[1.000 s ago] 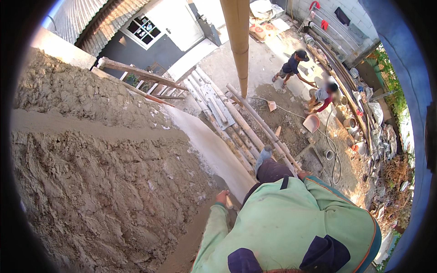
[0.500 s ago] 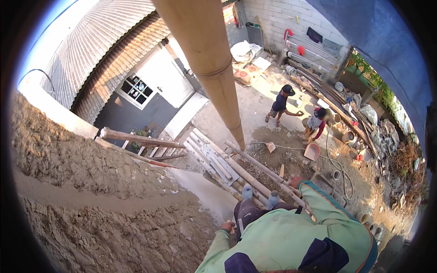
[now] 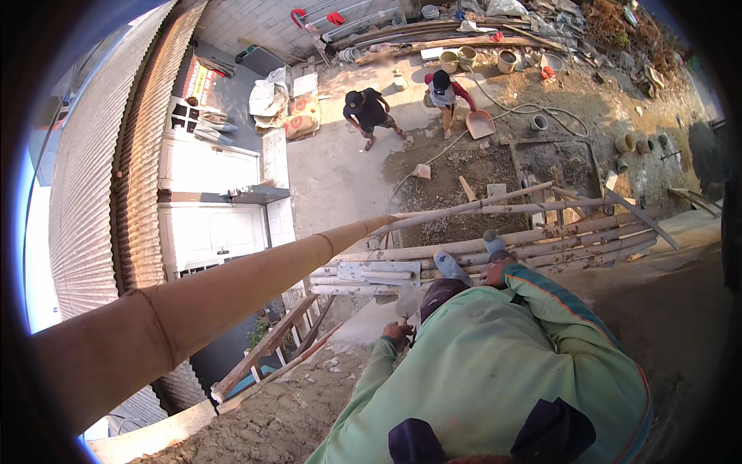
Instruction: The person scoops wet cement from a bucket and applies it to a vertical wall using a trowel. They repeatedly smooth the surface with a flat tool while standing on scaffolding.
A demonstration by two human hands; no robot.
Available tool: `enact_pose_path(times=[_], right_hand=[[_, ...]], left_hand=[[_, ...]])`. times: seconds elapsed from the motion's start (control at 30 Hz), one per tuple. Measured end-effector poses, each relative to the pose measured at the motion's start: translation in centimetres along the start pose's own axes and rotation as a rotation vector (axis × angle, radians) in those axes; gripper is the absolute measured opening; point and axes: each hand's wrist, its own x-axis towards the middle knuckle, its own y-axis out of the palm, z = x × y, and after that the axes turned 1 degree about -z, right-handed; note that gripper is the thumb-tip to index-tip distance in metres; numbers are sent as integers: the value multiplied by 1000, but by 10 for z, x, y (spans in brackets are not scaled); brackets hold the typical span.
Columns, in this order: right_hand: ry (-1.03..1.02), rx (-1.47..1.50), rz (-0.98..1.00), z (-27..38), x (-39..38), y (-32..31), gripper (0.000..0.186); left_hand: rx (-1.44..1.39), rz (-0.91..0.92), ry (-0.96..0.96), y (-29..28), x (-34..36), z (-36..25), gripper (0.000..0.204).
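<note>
Hands (image 3: 398,333) apart, left gripping trowel (image 3: 407,299), 2 people (image 3: 369,110) below

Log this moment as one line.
left hand: gripping trowel | right hand: near right leg, grip unclear | feet: on bamboo poles | yard below: co-worker in dark shirt, co-worker with red sleeves

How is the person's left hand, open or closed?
Closed: the left hand is curled around the handle of a trowel, its greyish blade showing beyond the hand.
</note>
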Motion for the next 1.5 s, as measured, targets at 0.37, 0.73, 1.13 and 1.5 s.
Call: enact_pose_path(times=[0.37,0.73,1.13,1.5], right_hand=[[313,236,-265,-4,-36,53,37],[72,651,-306,-56,-45,64,47],[53,2610,-315,-48,48,103,26],[311,2887,-587,-80,229,199,28]], left_hand=[[-165,259,-237,-48,102,-23,51],[2,38,220,88,87,-125,41],[530,328,687,229,89,-175,41],[791,84,469,121,380,-126,55]])
